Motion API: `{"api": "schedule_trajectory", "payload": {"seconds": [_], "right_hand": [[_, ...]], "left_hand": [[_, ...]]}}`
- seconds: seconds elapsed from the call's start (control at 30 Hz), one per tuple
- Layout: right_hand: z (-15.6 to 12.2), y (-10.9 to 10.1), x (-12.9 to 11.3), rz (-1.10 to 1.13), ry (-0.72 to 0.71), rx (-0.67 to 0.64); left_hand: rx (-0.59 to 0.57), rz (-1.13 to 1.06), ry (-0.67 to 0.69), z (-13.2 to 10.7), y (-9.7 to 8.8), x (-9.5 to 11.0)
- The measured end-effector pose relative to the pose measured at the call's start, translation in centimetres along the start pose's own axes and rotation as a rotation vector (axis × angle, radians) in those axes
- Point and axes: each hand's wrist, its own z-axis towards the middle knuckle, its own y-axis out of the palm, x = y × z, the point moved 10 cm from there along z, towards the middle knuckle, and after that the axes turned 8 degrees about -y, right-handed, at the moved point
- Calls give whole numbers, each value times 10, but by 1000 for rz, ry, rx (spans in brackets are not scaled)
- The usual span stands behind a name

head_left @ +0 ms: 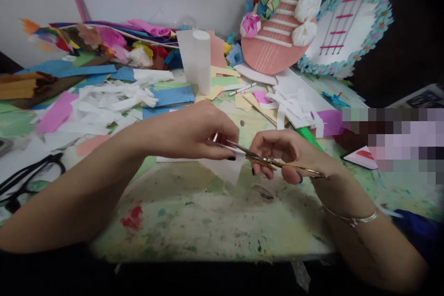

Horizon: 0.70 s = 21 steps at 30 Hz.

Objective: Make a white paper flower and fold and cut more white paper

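Note:
Between thumb and fingers, my left hand (201, 132) pinches a small piece of white paper (227, 169) that hangs over the table. My right hand (280, 150) is closed around a pair of gold-handled scissors (267, 162). The scissor blades point left and lie at the upper edge of the paper, close to my left fingertips; whether they are cutting cannot be made out. Another white sheet (169, 159) lies on the table, partly hidden beneath my left hand.
Paper strips (111, 97), blue paper (173, 96) and a white paper tube (201, 62) stand or lie behind my hands. Two paper guitars (277, 55) lean at the back right. Black eyeglasses (34, 182) lie at left, a phone-like object (359, 156) at right.

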Motion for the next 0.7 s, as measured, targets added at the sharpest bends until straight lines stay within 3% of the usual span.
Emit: {"api": "schedule_trajectory", "payload": {"seconds": [0.7], "right_hand": [[1,0,-1,4,-10,7]], "left_hand": [[-4,5,34,-2,0,4]]}}
